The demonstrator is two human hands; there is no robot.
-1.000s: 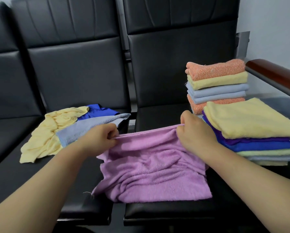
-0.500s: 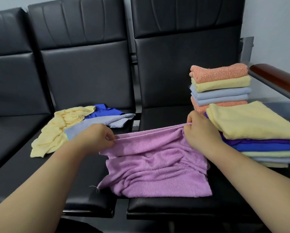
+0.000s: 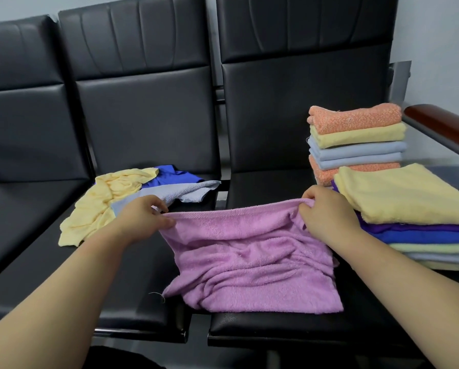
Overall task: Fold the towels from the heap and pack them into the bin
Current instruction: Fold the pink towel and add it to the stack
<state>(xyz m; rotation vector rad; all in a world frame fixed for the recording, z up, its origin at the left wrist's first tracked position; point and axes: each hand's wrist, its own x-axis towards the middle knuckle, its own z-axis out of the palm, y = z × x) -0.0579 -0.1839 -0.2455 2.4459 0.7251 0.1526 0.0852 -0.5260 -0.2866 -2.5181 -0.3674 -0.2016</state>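
A crumpled pink towel (image 3: 252, 265) lies on the black seat in front of me. My left hand (image 3: 143, 218) pinches its far left corner and my right hand (image 3: 326, 211) pinches its far right corner, holding the far edge taut a little above the seat. The heap (image 3: 111, 198) of unfolded towels, yellow, blue and pale blue, rests on the seat to the left, just behind my left hand. No bin can be made out with certainty.
Two stacks of folded towels stand on the right: a tall one (image 3: 356, 145) with an orange towel on top, and a nearer one (image 3: 409, 198) topped by a yellow towel. A wooden armrest (image 3: 441, 123) and black seat backs (image 3: 302, 102) bound the space.
Both hands have kept their hold on the pink towel's far edge and stretched it slightly wider and straighter. The view has shifted a little.
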